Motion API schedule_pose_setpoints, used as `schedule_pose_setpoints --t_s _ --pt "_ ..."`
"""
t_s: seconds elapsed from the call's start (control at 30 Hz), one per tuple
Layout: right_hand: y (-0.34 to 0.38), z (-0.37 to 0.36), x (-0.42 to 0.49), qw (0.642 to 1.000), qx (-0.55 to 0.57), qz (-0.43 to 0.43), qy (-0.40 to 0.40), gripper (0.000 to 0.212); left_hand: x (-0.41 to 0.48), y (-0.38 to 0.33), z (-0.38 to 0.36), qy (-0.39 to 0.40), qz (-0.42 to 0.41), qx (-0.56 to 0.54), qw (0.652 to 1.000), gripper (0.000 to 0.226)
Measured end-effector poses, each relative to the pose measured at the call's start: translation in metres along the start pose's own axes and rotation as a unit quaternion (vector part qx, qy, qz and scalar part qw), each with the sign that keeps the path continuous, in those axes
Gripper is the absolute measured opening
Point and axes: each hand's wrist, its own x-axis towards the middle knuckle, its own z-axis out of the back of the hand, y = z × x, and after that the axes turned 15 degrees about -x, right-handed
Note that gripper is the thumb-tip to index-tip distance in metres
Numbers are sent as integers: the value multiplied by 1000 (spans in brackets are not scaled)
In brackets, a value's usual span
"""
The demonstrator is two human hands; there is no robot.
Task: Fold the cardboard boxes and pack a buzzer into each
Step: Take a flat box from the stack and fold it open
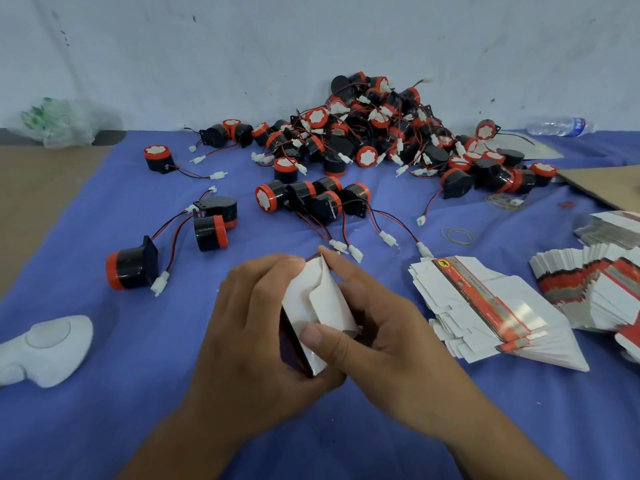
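Centrally, left hand & right hand pinching box, buzzer pile behind, flat-box stack R.

2 bare hands, the left hand and the right hand, join bare forearms uncovered down to the lower edge. The fingers have short, plain nails.

We see both on one half-folded cardboard box above the blue-clothed counter. Left grip wraps its side; right grip pinches it, thumb on a white flap (inside hidden). Flat box stack just right. Buzzer pile by the far wall, loose buzzer left. Rubber bands, water bottle far right.
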Motion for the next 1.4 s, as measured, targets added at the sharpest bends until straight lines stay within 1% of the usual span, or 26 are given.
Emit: schedule_pose_setpoints --t_s 0.1,0.2,0.23,0.3,0.43,0.5,0.57,0.63,0.73,0.8,0.9,0.97,1.07,1.13,1.23,1.4 --pt "4 2 2 993 113 4 27 51 1 0 1 -9 2 -2 1000 73" --pt "8 1 3 988 150 9 16 36 1 -1 -1 -10 2 -1 1000 67" --pt "8 0 4 987 159 1 3 34 1 -1 -1 -10 0 0 1000 65" --pt "6 0 4 983 180 -28 -14 39 1 -1 -3 -11 -5 -1 1000 63" --pt "7 3 6 971 234 -47 19 53 1 2 -2 -10 1 -10 1000 69" --pt "6 2 8 962 265 -66 1 46 1 3 -1 -4 -3 -10 1000 71" --pt "3 0 8 963 261 -62 -23 38 0 3 -1 -3 -14 -8 1000 71" --pt "1 -2 7 966 250 -54 -27 39 0 2 -2 -4 -21 -4 1000 70" --pt "1 -3 7 979 195 -44 -31 38 0 1 -4 -10 -24 2 1000 67" --pt "1 -6 7 982 180 -40 -36 37 0 2 -5 -13 -18 -1 1000 68" --pt "-2 -11 7 984 147 -54 -86 38 0 2 -6 -18 -20 -3 1000 67" --pt "-3 -14 8 983 137 -61 -103 41 0 2 -7 -24 -23 -2 999 65" --pt "-1 -19 7 986 121 -56 -96 42 -1 3 -7 -28 -13 -2 1000 67" --pt "0 -24 7 987 114 -57 -99 38 -2 3 -7 -28 7 -4 1000 73" --pt "2 -28 7 987 101 -65 -107 38 -2 2 -7 -25 27 -5 999 79" --pt "3 -29 8 987 91 -57 -119 40 -2 0 -9 -24 32 -13 999 78"
